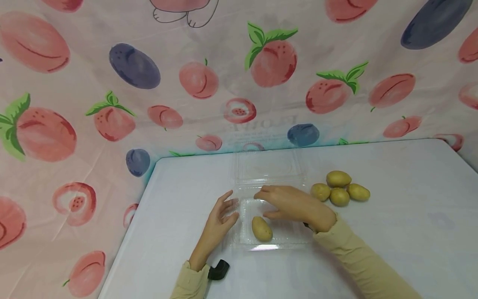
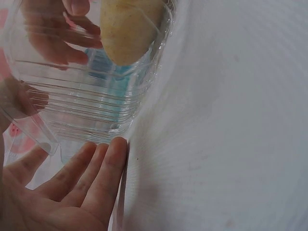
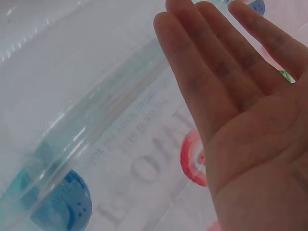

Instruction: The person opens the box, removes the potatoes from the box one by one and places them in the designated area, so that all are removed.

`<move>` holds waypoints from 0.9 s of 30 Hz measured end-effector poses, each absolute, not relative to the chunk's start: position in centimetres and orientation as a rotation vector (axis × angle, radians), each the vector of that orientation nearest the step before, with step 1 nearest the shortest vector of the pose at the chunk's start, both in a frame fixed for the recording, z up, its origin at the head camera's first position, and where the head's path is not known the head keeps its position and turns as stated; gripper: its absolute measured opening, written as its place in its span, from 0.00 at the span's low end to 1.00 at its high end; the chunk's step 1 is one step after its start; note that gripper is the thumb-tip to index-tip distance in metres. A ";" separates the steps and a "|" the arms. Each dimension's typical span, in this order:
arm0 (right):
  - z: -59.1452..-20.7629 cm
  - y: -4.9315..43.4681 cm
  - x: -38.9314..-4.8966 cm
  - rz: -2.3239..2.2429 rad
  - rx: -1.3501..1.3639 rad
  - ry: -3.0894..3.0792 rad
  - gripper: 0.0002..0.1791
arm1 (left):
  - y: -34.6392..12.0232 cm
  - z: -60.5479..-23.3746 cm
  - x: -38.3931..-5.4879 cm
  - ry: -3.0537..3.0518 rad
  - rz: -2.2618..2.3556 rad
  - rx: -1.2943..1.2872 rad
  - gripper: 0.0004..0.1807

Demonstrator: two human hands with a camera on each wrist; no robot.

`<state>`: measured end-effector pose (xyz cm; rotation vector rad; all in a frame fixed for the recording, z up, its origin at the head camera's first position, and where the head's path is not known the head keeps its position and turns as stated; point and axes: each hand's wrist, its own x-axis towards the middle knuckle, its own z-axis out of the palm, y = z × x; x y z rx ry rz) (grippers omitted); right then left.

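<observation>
A clear plastic clamshell box [image 1: 289, 236] lies unfolded on the white table, its lid [image 1: 267, 166] laid back toward the wall. One yellow potato [image 1: 262, 229] rests in the base, left of its middle. My left hand [image 1: 220, 220] is at the box's left side, its fingers extended; in the left wrist view its fingertips [image 2: 115, 151] reach the ribbed plastic wall. Over the base hovers my right hand [image 1: 293, 203], to the upper right of the potato. Its fingers [image 3: 192, 72] look straight in the right wrist view, and nothing lies in the palm.
Several more potatoes [image 1: 339, 196] sit in a cluster on the white table [image 1: 410, 232], right of the box. Behind the table hangs a pink fruit-print cloth [image 1: 209, 37]. A black wrist device [image 1: 218, 270] sticks out beside the left sleeve.
</observation>
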<state>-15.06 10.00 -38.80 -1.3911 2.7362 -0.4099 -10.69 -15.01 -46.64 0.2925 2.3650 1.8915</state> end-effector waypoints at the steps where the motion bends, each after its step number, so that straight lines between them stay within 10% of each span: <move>1: -38.9 9.9 -15.1 -0.407 -1.392 2.731 0.25 | -15.0 -46.7 -10.7 2.363 1.893 0.294 0.35; 27: -39.9 8.4 -14.6 -0.480 -1.374 2.584 0.22 | -15.0 -46.6 -10.7 2.368 1.877 0.282 0.35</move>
